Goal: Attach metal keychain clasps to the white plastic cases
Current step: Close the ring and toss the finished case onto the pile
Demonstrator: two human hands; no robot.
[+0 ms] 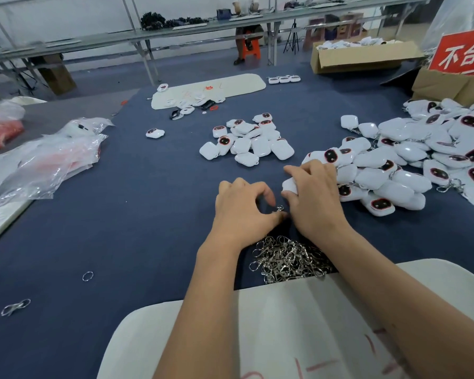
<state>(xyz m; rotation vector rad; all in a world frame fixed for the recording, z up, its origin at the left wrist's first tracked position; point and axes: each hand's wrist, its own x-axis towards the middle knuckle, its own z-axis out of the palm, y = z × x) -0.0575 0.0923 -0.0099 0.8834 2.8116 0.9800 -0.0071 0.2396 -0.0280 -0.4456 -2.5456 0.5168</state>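
The right hand [314, 196] grips a white case [290, 185], fingers curled over it, above the middle of the tabletop [148, 209]. The left hand [241, 212] pinches a metal clasp [280, 208] between thumb and curled fingers, just beside the case. A clasp pile [288, 259] lies between the forearms, near the front edge, touching a white board [298, 324]. A large case heap [411, 160] spreads along the right edge. A smaller case cluster [246, 140] lies at the centre. One loose clasp [15, 307] and a ring [87, 276] lie toward the front-left corner. Plastic bags [52, 157] lie at the left edge.
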